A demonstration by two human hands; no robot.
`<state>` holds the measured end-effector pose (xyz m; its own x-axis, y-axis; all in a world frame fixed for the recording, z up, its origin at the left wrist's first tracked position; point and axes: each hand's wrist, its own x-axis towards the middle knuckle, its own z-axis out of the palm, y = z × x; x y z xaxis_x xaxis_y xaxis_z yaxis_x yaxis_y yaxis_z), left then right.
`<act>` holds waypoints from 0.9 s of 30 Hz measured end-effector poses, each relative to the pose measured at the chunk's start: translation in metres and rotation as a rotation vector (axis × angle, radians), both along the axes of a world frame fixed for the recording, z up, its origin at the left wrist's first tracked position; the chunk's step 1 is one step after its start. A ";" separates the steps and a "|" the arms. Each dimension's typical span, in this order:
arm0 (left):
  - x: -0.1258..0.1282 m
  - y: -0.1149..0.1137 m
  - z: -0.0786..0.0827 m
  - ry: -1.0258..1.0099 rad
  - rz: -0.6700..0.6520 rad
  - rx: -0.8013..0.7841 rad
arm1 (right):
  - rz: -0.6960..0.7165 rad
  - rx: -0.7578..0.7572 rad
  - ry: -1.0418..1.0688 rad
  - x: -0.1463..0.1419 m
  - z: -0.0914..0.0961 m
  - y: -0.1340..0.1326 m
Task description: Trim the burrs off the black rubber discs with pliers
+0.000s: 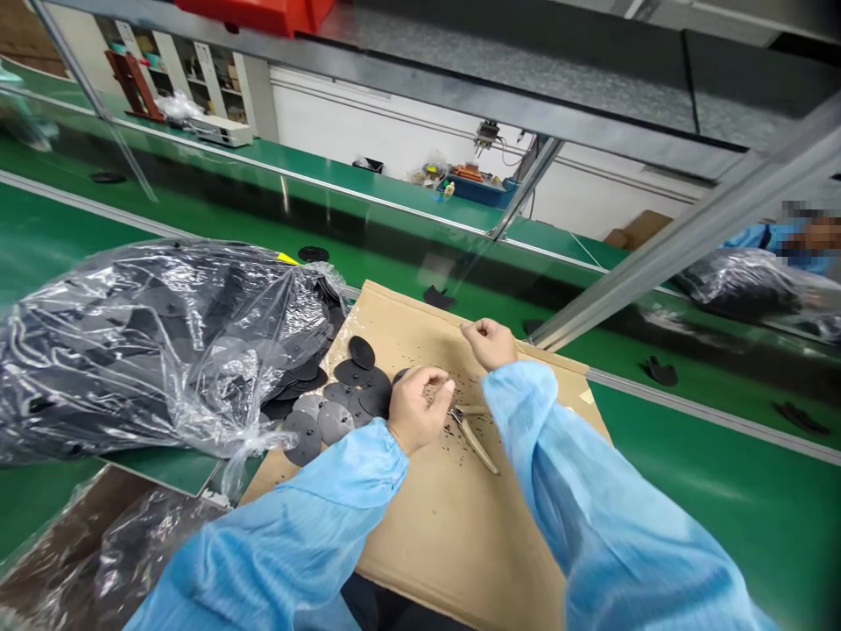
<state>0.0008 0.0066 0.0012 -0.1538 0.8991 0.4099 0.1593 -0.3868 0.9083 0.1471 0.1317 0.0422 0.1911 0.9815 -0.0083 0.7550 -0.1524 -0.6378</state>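
Observation:
My left hand (420, 408) is curled, thumb and fingers drawn together, above the cardboard sheet (453, 535). Whether anything is between its fingers does not show. The edge of a black disc (399, 375) peeks out behind it. Farther out, my right hand (491, 344) is closed in a pinch near the cardboard's far edge, and whatever it holds is too small or hidden. A pair of cutting pliers (481, 445) with pale handles lies between and below the hands, among scattered black bits. Several flat black discs (336, 422) overlap to the left of my left hand.
A large clear plastic bag (158, 350) full of black discs lies at left. A metal post (650, 228) and overhead shelf (526, 79) stand beyond the cardboard. Dark pieces (660, 372) rest on the green conveyor belt. Another person's blue sleeve (749, 237) appears far right.

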 end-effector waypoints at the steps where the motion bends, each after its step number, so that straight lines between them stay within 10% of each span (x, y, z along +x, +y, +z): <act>1: 0.000 0.001 -0.001 0.001 0.000 0.010 | -0.008 -0.034 -0.161 0.001 0.000 0.021; 6: 0.001 0.006 -0.001 -0.053 0.038 0.059 | 0.017 -0.129 -0.446 -0.004 -0.023 0.104; 13: 0.003 0.011 -0.003 -0.114 0.030 -0.034 | 0.059 -0.180 -0.490 -0.029 -0.050 0.155; 27: 0.008 0.007 -0.009 -0.138 -0.031 -0.115 | 0.019 -0.210 -0.451 -0.011 -0.016 0.105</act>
<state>0.0089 0.0138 -0.0078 -0.1731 0.9439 0.2812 0.0194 -0.2822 0.9592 0.1362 0.2367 0.0261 0.2037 0.9707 -0.1271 0.9525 -0.2266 -0.2035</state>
